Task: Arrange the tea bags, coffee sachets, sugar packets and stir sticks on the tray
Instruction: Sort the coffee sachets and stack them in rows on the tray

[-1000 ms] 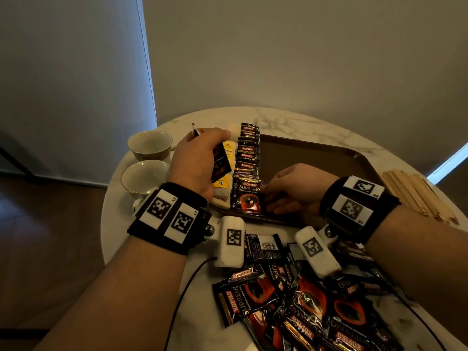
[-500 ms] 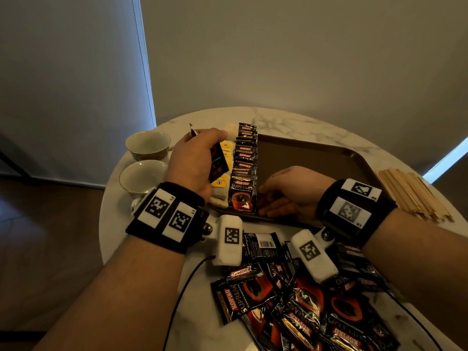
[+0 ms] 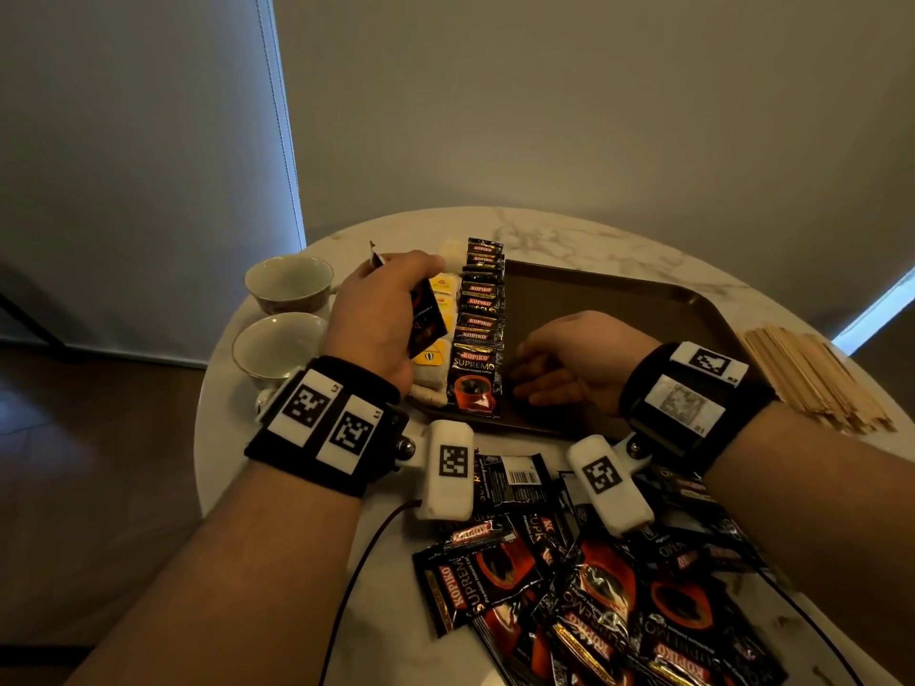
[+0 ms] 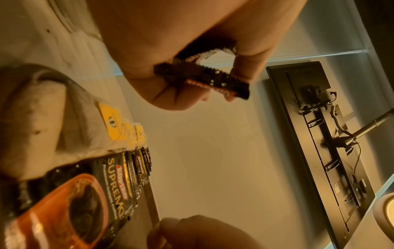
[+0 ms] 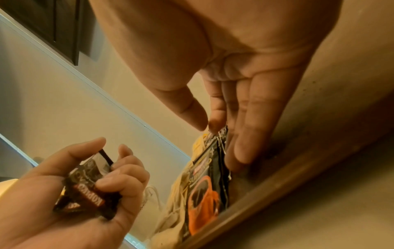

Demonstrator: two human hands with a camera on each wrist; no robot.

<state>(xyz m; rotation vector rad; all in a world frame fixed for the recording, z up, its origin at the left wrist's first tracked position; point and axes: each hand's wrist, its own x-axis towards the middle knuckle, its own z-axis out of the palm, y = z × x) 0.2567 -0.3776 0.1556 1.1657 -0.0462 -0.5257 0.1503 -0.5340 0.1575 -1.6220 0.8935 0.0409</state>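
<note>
A brown tray (image 3: 619,309) lies on the round marble table. Along its left side runs a row of tea bags with yellow tags (image 3: 440,309), and beside them a row of overlapping black Kopiko coffee sachets (image 3: 478,339). My left hand (image 3: 381,314) hovers over the tea bags and grips a few coffee sachets (image 3: 426,324), also seen in the left wrist view as held sachets (image 4: 202,75). My right hand (image 3: 539,378) rests in the tray, its straight fingers (image 5: 241,134) touching the right edge of the front sachet (image 5: 204,185). Wooden stir sticks (image 3: 812,378) lie right of the tray.
A loose pile of coffee sachets (image 3: 594,586) covers the table's near side, under my wrists. Two pale teacups (image 3: 289,284) stand left of the tray near the table's edge. The tray's middle and right part is bare. A wall stands behind the table.
Hardly anything differs. My right hand stays against the sachet row, and my left hand keeps holding its sachets in the same place.
</note>
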